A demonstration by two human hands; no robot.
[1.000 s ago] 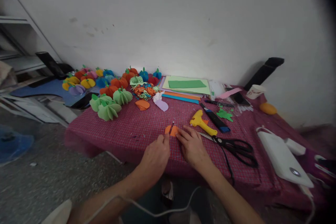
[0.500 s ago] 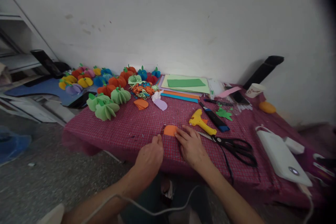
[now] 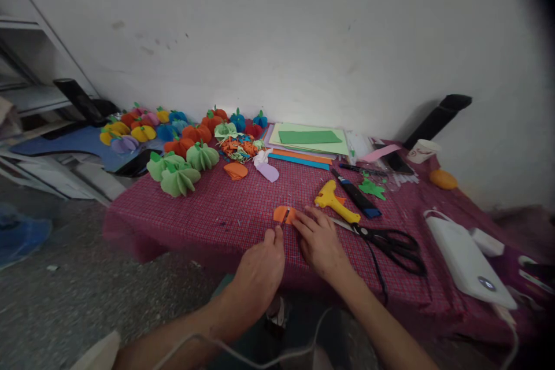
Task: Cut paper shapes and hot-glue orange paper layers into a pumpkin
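Note:
An orange paper piece (image 3: 280,213) with a rounded top edge lies flat near the front of the checked tablecloth. My left hand (image 3: 263,263) is closed in a pinch just below it, on the near end of a thin dark strip (image 3: 287,215) that crosses the paper; its exact kind is too small to make out. From the right, my right hand (image 3: 321,243) rests with outstretched fingers, its fingertips on the paper's right edge. Beside that hand are black-handled scissors (image 3: 390,243), a yellow glue gun (image 3: 336,201) and a dark utility knife (image 3: 358,196).
Paper pumpkins (image 3: 180,176) in several colours crowd the left side. Orange cutouts (image 3: 235,170), a lilac cutout (image 3: 267,171) and paper scraps (image 3: 238,148) lie mid-table. Paper sheets (image 3: 307,137) are stacked by the wall. A white power bank (image 3: 466,257) and paper cup (image 3: 422,151) stand right.
My left hand has moved right, bringing the dark strip from the paper's left edge to across its middle. My right hand stays on the paper's right edge.

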